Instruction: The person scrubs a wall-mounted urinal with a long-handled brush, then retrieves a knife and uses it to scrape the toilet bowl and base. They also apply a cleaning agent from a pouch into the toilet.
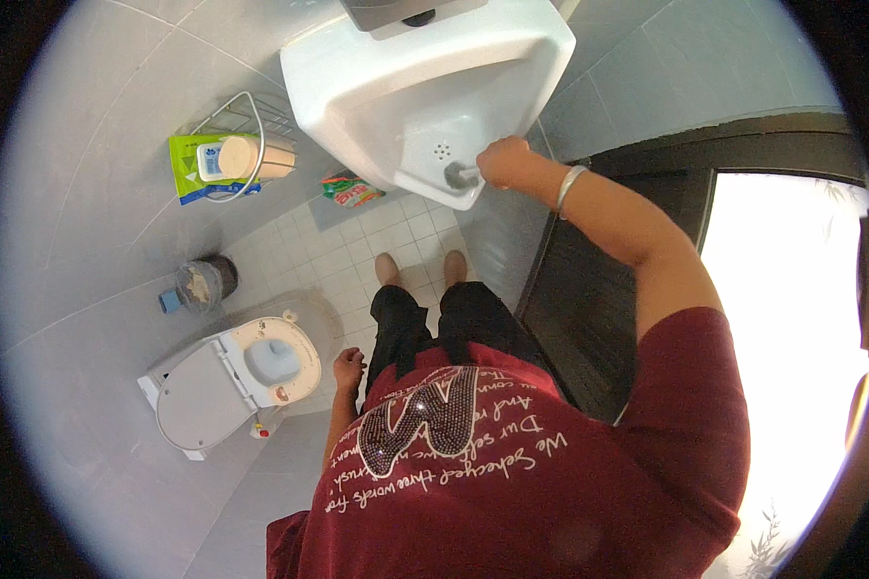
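Note:
My right hand (504, 163), with a bangle at the wrist, grips the light handle of a brush (458, 175). The brush's round grey head rests inside the front lip of a white ceramic urinal (311, 79), just below the cluster of drain holes (442, 150). Most of the handle is hidden by my fist. Down at my side, next to my dark trousers, my left hand (349, 368) hangs loosely with nothing in it.
To the left is a toilet (206, 402) with a lowered lid over its tank end and a patterned seat. A waste bin (201, 286) stands by the wall. A wire rack (261, 137) holds a green wipes pack (185, 163) and a paper roll. A dark door (594, 289) is at right.

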A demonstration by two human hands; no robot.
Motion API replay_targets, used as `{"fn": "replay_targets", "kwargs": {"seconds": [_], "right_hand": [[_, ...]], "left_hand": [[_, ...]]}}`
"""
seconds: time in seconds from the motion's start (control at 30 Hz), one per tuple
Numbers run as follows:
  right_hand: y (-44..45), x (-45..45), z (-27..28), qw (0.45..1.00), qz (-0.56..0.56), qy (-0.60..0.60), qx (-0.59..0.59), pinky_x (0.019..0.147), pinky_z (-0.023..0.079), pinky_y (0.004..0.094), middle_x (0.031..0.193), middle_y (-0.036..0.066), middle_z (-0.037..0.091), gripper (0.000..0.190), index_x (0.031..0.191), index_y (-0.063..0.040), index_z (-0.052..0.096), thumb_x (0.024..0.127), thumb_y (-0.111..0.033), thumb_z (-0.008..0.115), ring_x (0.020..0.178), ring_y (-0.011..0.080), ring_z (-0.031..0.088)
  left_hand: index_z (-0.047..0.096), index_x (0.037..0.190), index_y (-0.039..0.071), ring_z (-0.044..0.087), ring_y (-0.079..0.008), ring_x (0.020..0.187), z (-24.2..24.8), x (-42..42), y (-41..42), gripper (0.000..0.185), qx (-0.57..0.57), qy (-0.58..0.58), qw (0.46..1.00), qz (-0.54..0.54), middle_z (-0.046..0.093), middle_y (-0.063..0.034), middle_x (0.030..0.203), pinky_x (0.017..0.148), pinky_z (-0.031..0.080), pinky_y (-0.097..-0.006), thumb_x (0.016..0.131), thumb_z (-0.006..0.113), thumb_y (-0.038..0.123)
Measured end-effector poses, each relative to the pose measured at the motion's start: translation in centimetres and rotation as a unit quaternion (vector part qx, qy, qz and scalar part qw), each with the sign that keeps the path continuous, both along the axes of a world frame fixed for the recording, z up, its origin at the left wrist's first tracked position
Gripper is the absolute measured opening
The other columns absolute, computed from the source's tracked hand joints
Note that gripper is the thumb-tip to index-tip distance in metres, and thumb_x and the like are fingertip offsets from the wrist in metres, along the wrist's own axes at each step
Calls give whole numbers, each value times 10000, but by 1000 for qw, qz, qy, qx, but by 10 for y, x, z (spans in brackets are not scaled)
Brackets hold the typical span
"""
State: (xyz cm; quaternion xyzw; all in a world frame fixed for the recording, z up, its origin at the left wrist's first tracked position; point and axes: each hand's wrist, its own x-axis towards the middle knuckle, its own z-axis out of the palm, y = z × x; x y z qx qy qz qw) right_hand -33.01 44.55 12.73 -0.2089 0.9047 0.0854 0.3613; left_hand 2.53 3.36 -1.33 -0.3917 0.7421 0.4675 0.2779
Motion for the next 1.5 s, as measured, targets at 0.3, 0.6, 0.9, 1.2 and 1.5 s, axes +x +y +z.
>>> {"fn": "replay_targets", "kwargs": {"seconds": [0.3, 0.6, 0.9, 1.2, 1.5], "right_hand": [[3, -5, 13, 994, -26, -90, 48, 724, 492, 405, 996, 160, 624, 314, 962, -54, 648, 649, -70, 645, 907, 296, 613], [20, -9, 12, 991, -31, -122, 42, 679, 494, 406, 892, 177, 638, 248, 861, -18, 654, 617, -32, 615, 845, 303, 625], [26, -8, 4, 987, -120, -108, 11, 606, 481, 423, 859, 168, 639, 256, 899, -14, 645, 654, -18, 572, 760, 284, 630], [28, 0, -19, 994, -104, -27, -15, 600, 476, 425, 865, 159, 644, 249, 866, -14, 654, 636, -1, 559, 784, 284, 631], [26, -10, -43, 986, -124, -102, -33, 434, 442, 398, 616, 173, 610, 160, 692, 36, 642, 589, 55, 522, 545, 268, 611]], "left_hand": [[596, 961, 3, 602, -152, 579, -3, 16, -10, 208, -16, -21, 1000, 13, 625, -81, 787, 473, 459, -262, 788, 568, 115], [600, 953, 3, 602, -154, 580, 5, 9, -8, 198, 2, 3, 1000, 16, 625, -82, 777, 484, 459, -262, 786, 557, 99], [600, 974, -2, 610, -153, 580, 6, 12, -14, 216, -13, 3, 1000, -5, 632, -97, 780, 475, 465, -257, 796, 568, 116], [597, 968, 0, 610, -153, 569, -1, 11, -16, 208, -2, 11, 999, -31, 626, -80, 754, 465, 465, -257, 801, 564, 119], [594, 986, 4, 608, -151, 581, -5, 6, -18, 224, 8, -5, 1000, -4, 631, -87, 786, 473, 462, -258, 795, 564, 116]]}}
